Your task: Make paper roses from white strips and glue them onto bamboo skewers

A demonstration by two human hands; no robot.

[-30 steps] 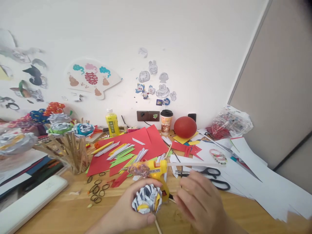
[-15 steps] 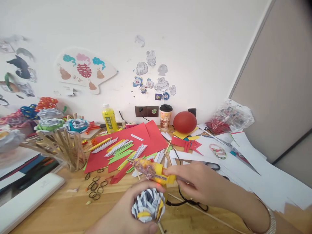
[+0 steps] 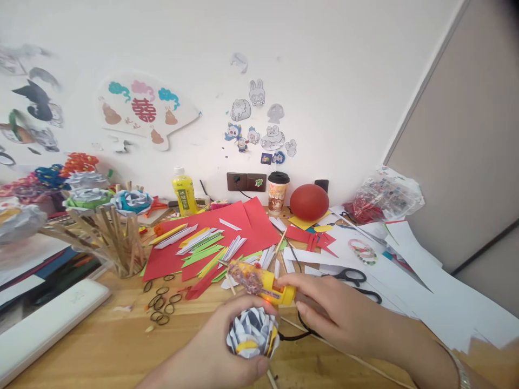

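My left hand (image 3: pixel 221 346) is wrapped round a white paper flower (image 3: pixel 253 329) with a few yellow petals, its open face turned up at me. A thin wooden stick (image 3: pixel 271 378) shows below the flower. In my right hand (image 3: pixel 336 308) is a yellow hot glue gun (image 3: pixel 259 282), its nozzle pointing left just above and beyond the flower. A small red light glows on the gun's side. Past the nozzle lie folded white, green and yellow paper strips (image 3: pixel 203 248) on red paper sheets (image 3: pixel 259 221).
Black rubber bands (image 3: pixel 160 303) lie left of my hands, near a white box-like case (image 3: pixel 52 329). Sticks and paper flowers stand in a clear container (image 3: pixel 125 259). Black scissors (image 3: pixel 351 276) rest on the right. A yellow bottle (image 3: pixel 184 193), a cup (image 3: pixel 278 193) and a red balloon (image 3: pixel 309 202) stand by the wall.
The view has shifted slightly. Both hands, with the flower and the glue gun, sit a little farther right in it. More of the scissors shows beside my right hand.
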